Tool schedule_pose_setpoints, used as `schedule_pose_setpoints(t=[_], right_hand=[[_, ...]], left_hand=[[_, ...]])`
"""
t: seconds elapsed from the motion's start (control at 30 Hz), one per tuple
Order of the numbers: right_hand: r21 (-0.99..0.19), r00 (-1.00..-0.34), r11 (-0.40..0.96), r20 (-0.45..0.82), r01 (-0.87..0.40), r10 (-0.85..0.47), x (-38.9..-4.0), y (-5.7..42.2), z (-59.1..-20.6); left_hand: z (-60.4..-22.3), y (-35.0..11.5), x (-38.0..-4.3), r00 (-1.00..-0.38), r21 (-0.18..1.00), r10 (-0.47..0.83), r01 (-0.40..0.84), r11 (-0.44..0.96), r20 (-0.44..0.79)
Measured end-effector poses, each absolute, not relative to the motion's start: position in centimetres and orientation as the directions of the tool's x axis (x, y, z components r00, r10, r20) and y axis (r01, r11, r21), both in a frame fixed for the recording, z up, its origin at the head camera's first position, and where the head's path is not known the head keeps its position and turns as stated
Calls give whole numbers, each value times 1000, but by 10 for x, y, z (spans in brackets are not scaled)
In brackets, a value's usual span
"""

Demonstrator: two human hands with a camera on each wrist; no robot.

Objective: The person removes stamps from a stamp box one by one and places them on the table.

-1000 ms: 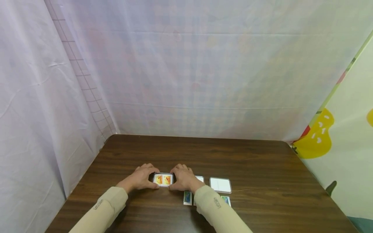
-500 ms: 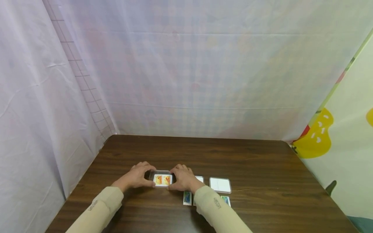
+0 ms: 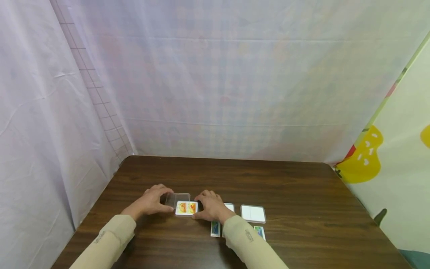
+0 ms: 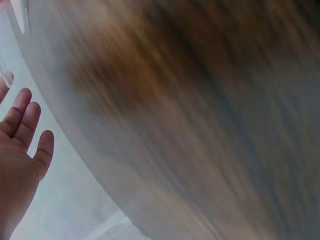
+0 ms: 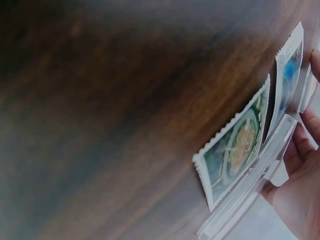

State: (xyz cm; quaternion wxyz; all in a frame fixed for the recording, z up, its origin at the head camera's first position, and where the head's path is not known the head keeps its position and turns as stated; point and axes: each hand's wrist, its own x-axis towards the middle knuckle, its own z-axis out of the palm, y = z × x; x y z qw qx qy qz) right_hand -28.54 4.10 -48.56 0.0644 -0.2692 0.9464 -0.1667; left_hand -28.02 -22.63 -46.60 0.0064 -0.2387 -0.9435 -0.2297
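My left hand pinches a clear plastic lid between thumb and fingers. The lid overlaps the back left of a small clear case in the head view. Two orange-and-yellow stamps lie side by side on the case's white backing. With thumb and index finger my right hand grips the right edge of that case, keeping it on the table. In the left wrist view, my left hand shows only at the left edge, with a sliver of clear plastic above it.
Right of my right hand lies a white-backed clear case; another case is partly hidden behind that hand. Perforated stamps, one blue-green and one greener, lie nearer me on the brown table. Right wrist view: a picture stamp beside a case's edge.
My left hand has moved left and slightly back, bringing the clear lid off the stamp case. My right hand has stayed nearly in place at the case's right edge.
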Motion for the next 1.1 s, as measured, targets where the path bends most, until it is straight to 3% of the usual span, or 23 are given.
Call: schedule_pose_setpoints(t=[1.1], right_hand=[[-357, -848, 803, -52, -478, -528, -285, 43, -487]], left_hand=[[-456, -278, -290, -933, 431, 354, 345, 834, 62]])
